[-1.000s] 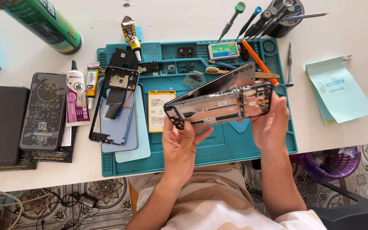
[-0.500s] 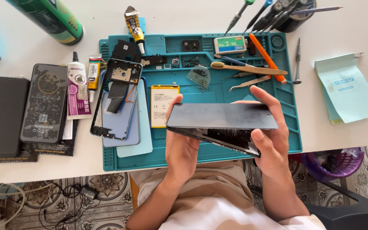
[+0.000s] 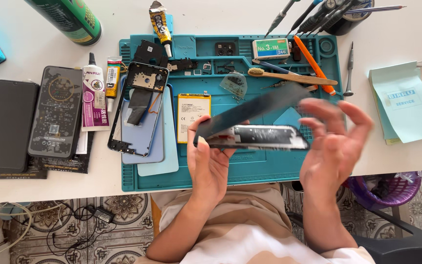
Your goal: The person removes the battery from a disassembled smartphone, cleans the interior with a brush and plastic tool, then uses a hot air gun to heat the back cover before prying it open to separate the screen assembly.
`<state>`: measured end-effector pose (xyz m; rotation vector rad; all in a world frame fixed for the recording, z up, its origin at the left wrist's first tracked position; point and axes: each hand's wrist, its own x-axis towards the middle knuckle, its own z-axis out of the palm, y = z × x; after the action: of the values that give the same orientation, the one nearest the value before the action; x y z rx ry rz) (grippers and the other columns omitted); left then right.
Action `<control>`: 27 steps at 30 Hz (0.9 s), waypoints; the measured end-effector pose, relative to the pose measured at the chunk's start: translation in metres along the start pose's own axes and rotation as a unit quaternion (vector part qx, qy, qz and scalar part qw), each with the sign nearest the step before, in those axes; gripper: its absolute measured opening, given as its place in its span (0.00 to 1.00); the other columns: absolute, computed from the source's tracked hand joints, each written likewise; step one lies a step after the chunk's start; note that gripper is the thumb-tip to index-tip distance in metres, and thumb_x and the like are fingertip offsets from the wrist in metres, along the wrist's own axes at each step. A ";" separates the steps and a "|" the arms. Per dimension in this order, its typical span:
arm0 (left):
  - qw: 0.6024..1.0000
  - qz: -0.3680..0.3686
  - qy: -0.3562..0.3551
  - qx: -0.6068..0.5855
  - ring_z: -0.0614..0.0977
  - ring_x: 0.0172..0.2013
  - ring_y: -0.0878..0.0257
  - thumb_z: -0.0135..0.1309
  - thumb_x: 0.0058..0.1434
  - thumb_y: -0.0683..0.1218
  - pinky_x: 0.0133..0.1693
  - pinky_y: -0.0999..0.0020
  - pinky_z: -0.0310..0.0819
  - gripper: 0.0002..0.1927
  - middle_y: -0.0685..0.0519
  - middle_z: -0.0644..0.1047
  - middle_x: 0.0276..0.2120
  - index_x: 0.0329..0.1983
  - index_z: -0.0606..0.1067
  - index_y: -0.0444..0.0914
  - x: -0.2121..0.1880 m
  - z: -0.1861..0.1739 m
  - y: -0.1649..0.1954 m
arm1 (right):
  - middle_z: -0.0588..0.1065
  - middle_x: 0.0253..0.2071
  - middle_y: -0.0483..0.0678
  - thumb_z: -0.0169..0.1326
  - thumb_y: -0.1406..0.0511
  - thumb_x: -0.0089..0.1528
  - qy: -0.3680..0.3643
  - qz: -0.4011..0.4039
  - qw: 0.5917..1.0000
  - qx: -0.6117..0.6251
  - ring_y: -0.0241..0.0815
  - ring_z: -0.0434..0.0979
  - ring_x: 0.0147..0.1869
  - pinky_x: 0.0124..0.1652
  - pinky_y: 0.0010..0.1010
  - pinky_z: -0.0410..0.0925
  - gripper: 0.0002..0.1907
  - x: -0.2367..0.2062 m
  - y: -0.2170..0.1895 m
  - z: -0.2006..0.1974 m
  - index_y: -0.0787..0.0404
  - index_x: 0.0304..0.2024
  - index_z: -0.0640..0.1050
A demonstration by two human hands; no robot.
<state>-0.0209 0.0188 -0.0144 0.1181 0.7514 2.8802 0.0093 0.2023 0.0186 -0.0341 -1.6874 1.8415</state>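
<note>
My left hand point(image 3: 211, 164) grips the phone point(image 3: 257, 137) by its left end, thumb on the near edge and fingers curled under it, holding it over the front of the teal mat point(image 3: 137, 181). A dark screen panel point(image 3: 255, 110) lifts off the phone at an angle, joined at the left end and rising to the right. My right hand point(image 3: 333, 146) is spread, fingers apart and blurred, just beside the phone's right end; I cannot tell whether it touches the panel.

On the mat behind the phone lies a yellow-edged battery point(image 3: 193, 116), and left of that an open phone frame point(image 3: 140, 107) on a pale blue back cover point(image 3: 155, 156). Farther back are a toothbrush point(image 3: 289, 76), an orange pry tool point(image 3: 313, 63) and a small green-and-white box point(image 3: 270, 48). Left of the mat sit two glue tubes point(image 3: 95, 95), a clear-backed phone point(image 3: 57, 115) and a black phone point(image 3: 10, 124). A green can point(image 3: 69, 17) lies at the back, a blue-green notepad point(image 3: 406, 100) to the right
</note>
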 end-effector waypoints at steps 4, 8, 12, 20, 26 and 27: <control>0.999 -0.008 0.011 -0.046 0.71 0.67 0.37 0.49 0.74 0.59 0.67 0.53 0.70 0.31 0.40 0.70 0.63 0.71 0.56 0.40 0.003 0.002 0.001 | 0.72 0.44 0.44 0.59 0.60 0.72 0.070 -0.200 0.976 -0.055 0.37 0.67 0.42 0.41 0.27 0.63 0.13 -0.019 0.011 0.014 0.58 0.50 0.70; 0.997 -0.032 0.001 -0.067 0.69 0.70 0.40 0.46 0.74 0.62 0.67 0.54 0.69 0.29 0.41 0.70 0.65 0.70 0.60 0.43 0.001 0.000 -0.001 | 0.78 0.39 0.47 0.56 0.71 0.66 -0.145 -0.016 0.979 -0.140 0.35 0.75 0.38 0.39 0.26 0.68 0.06 -0.039 0.003 0.029 0.68 0.44 0.77; 0.996 -0.037 -0.019 -0.076 0.68 0.71 0.43 0.42 0.78 0.64 0.59 0.60 0.70 0.29 0.41 0.69 0.68 0.73 0.63 0.44 -0.002 -0.006 -0.002 | 0.80 0.33 0.46 0.56 0.74 0.66 -0.168 0.150 0.974 -0.033 0.30 0.79 0.36 0.35 0.23 0.73 0.03 -0.028 0.015 0.053 0.68 0.42 0.80; 0.996 -0.054 -0.027 -0.066 0.63 0.75 0.44 0.41 0.75 0.64 0.60 0.55 0.64 0.31 0.45 0.61 0.75 0.75 0.61 0.45 -0.003 -0.005 0.001 | 0.81 0.30 0.44 0.58 0.74 0.63 -0.146 0.221 0.964 0.034 0.27 0.78 0.30 0.29 0.22 0.70 0.03 -0.017 0.016 0.067 0.69 0.38 0.82; 0.998 -0.027 -0.043 -0.045 0.60 0.75 0.44 0.42 0.74 0.64 0.73 0.44 0.53 0.38 0.44 0.58 0.75 0.77 0.57 0.36 0.001 0.003 0.005 | 0.76 0.24 0.40 0.63 0.72 0.59 -0.167 0.159 0.971 -0.068 0.22 0.68 0.25 0.25 0.17 0.61 0.05 -0.014 0.011 0.076 0.67 0.37 0.83; 0.998 -0.022 -0.044 -0.045 0.61 0.75 0.44 0.42 0.74 0.64 0.74 0.45 0.53 0.39 0.43 0.58 0.75 0.77 0.57 0.35 0.001 0.004 0.005 | 0.76 0.24 0.39 0.62 0.72 0.59 -0.165 0.151 0.972 -0.073 0.22 0.67 0.25 0.25 0.17 0.61 0.05 -0.014 0.011 0.077 0.67 0.38 0.84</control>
<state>-0.0225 0.0163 -0.0084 0.2134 0.6010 2.8398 -0.0167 0.1276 0.0166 -0.0489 -2.1461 2.0246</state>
